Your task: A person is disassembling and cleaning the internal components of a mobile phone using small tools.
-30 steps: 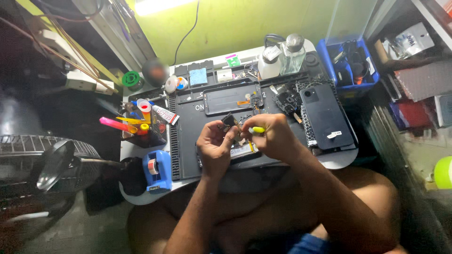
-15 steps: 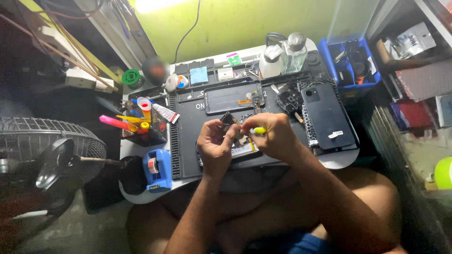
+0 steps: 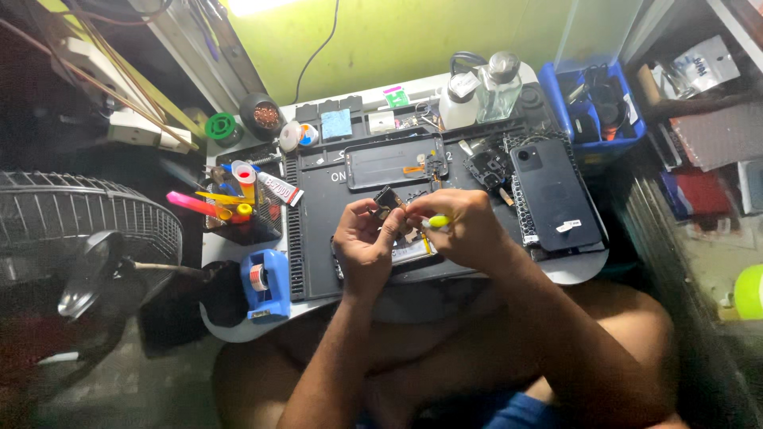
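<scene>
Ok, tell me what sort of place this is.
Most likely a small phone-repair bench. A dark work mat covers the table, a black phone back cover and a detached screen frame lie on it, and a pot of hand tools stands at its edge.

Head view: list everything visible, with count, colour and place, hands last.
Small dark phone part: 1, black, pinched in left fingers above the mat.
Yellow-handled tool: 1, in right hand.
Opened phone: 1, under the hands.
Black work mat: 1, desk centre.
Black phone back cover: 1, right of mat.
Phone frame: 1, dark, mat top.
Blue tape dispenser: 1, desk's left edge.
Clear bottles: 2, rear.
Blue bin: 1, right rear.
Black fan: 1, far left.
Left hand: 1.
Right hand: 1.
</scene>
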